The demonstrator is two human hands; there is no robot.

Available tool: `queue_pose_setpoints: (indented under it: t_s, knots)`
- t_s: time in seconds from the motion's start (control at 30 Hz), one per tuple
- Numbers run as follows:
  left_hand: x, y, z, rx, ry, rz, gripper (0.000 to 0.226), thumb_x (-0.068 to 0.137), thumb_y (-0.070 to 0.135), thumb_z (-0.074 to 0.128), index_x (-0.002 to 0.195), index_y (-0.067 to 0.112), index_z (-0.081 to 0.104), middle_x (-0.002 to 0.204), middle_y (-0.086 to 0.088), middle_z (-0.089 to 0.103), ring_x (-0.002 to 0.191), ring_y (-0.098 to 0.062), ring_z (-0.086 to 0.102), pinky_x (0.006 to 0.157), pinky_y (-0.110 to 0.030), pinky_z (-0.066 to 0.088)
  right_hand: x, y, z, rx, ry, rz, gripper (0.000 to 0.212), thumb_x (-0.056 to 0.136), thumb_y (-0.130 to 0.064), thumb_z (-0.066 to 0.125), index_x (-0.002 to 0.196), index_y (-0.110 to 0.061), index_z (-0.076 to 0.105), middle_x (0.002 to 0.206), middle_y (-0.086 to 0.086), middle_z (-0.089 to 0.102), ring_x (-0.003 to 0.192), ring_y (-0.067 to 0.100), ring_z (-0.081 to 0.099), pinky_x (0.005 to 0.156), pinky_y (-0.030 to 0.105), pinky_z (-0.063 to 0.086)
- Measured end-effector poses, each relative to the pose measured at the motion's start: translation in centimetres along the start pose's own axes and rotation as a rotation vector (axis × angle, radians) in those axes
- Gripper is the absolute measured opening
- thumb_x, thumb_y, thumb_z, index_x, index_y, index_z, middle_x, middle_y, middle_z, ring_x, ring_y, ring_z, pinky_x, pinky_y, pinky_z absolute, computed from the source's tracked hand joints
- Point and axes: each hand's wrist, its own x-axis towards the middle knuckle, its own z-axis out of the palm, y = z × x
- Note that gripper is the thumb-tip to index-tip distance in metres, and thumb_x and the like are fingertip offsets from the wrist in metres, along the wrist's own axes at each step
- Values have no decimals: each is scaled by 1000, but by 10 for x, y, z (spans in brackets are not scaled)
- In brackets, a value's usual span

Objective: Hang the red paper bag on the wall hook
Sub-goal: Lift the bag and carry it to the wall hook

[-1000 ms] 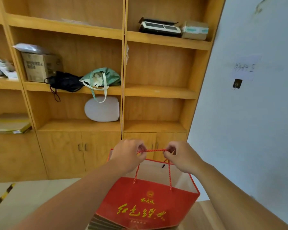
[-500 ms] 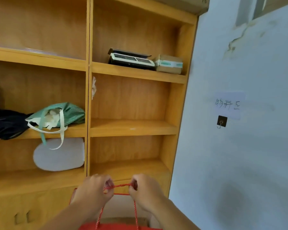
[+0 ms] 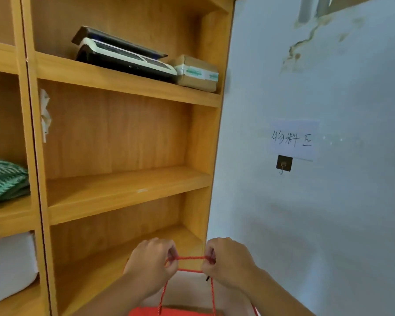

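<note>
Two hands low centre, 6 o'clock. Left hand [image 3: 149, 265] and right hand [image 3: 226, 262] each pinch the red cord handles [image 3: 189, 258], stretched taut and level between them; two cords run across, one just under the other. Red paper bag [image 3: 180, 311] hangs from the cords at the bottom edge, mostly cut off; only its top rim shows.

Behind the hands, wooden shelf unit [image 3: 123, 192] fills 9 to 12 o'clock; its right edge meets the wall [image 3: 328, 224] just above the right hand. Wall from 1 to 5 o'clock is bare, open room up to the hook.

One wall hook [image 3: 283, 164] at 2 o'clock, well above and right of the hands, just under one paper label [image 3: 293, 139].

Upper shelf, 11 o'clock: one dark device [image 3: 121, 53], one cardboard box [image 3: 195, 73] touching it. Far left: one green striped bag [image 3: 5, 176].
</note>
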Motion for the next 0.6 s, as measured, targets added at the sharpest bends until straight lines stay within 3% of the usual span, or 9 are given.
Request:
queue_pose_setpoints:
  t_s: [0.13, 0.3, 0.6]
  knots:
    - [58, -13, 16, -79, -19, 96, 5, 80, 39, 63, 76, 37, 61, 75, 20, 64, 77, -5, 58, 68, -28, 53, 24, 13, -6, -29, 44, 131, 11, 82, -31, 60, 86, -24, 69, 90, -5, 74, 84, 14, 67, 70, 24, 53]
    - [116, -12, 46, -190, -36, 217, 7, 81, 36, 68, 77, 37, 63, 75, 21, 64, 75, -4, 60, 60, -19, 47, 51, 41, -10, -54, 98, 253, 12, 80, -33, 61, 84, -23, 68, 91, -6, 73, 85, 15, 67, 76, 30, 56]
    - [222, 7, 112, -327, -184, 369, 6, 84, 35, 68, 79, 34, 63, 78, 18, 64, 81, -3, 58, 59, -17, 40, 97, 119, -2, 46, 196, 459, 7, 84, -32, 65, 85, -26, 68, 85, -4, 73, 77, 12, 68, 71, 28, 58]
